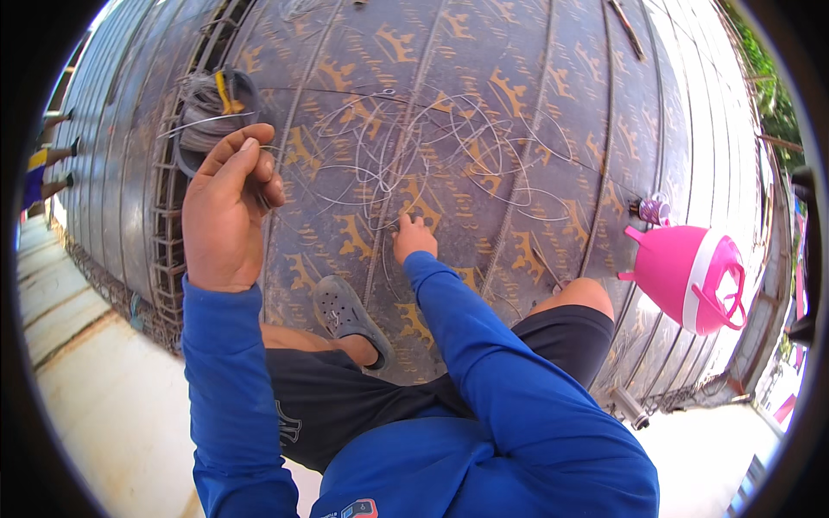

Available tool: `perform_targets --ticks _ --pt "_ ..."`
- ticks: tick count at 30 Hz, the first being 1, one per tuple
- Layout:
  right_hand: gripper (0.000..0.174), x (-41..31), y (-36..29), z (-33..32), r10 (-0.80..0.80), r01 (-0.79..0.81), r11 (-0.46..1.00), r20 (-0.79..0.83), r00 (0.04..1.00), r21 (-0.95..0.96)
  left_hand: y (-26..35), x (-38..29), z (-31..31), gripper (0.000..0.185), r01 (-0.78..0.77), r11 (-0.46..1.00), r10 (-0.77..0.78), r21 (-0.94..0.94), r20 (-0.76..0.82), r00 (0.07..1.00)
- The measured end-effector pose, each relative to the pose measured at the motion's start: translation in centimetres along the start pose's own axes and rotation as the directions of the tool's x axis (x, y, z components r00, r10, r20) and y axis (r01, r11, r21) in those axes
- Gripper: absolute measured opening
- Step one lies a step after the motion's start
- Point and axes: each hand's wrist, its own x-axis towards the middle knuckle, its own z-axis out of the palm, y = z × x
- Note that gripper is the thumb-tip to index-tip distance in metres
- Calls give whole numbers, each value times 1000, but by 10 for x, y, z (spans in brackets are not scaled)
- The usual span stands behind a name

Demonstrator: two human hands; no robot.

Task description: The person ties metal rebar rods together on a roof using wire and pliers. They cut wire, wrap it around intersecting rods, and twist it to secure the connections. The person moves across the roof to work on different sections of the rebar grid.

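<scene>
My left hand [233,201] is raised at the left with thumb and fingers pinched on a thin metal wire, its palm side partly towards me. Behind it stands a dark bucket [251,97] holding coiled tie wire [197,107] and a yellow-handled tool [228,94]. Low over the printed plywood deck, my right hand [416,236] reaches to the near edge of a loose wire tangle [414,152]. Its fingertips are bent down at the wire; whether they grip a strand I cannot tell.
Rebar rods [505,213] cross the plywood. A rebar cage [170,239] runs along the left. At right stand a pink jug [673,272] and a patterned cup [654,210]. A thin rod [627,29] lies at the top right. Part of another person [52,162] shows far left.
</scene>
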Motion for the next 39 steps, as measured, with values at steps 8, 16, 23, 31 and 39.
perform_targets --ticks 8,16,23,31,39 --pt "21 -10 5 18 -46 13 976 -144 989 -220 -25 72 39 21 189 964 -235 187 263 936" --pt "21 -11 -1 19 -86 73 899 -11 996 -432 -45 106 82 21 183 946 -282 266 405 869" --pt "20 -23 7 20 3 -23 930 -56 998 -367 -52 107 92 21 201 930 -329 307 454 828" --pt "25 -10 -3 26 242 -243 952 -27 970 -188 -65 114 92 21 164 925 -328 344 499 802" --pt "15 -35 -10 -54 238 62 893 -586 775 446 -87 121 102 25 84 810 -451 580 524 722"
